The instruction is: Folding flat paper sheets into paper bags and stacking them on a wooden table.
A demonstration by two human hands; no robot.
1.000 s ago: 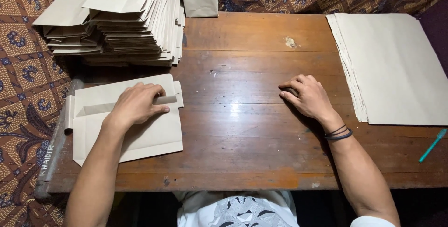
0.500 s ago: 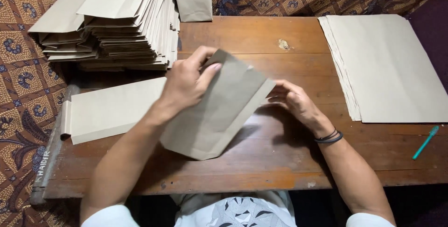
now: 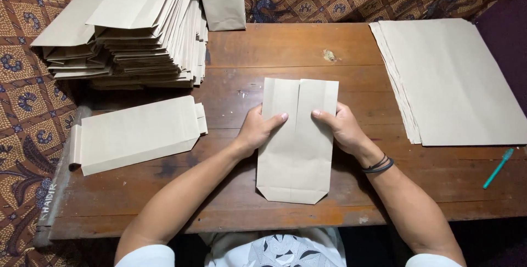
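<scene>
Finished stack (image 3: 132,31): many folded brown paper bags piled far left, edges ragged.
Flat bag (image 3: 137,135): lies sideways, left of the hands.
Left hand (image 3: 258,129): thumb pressing the centre bag's left edge.
Centre bag (image 3: 296,140): matte, seam up, bottom folded; looks nearly formed.
Right hand (image 3: 343,129): pinching its right edge.
Sheets (image 3: 455,80): uncut flat pile, right.
Worktop (image 3: 274,47): worn dark wood.

We see even, soft light from above, sharp focus throughout. Around the wooden table (image 3: 274,47), faint shadows sit under the arms; its far right corner falls dim.
</scene>
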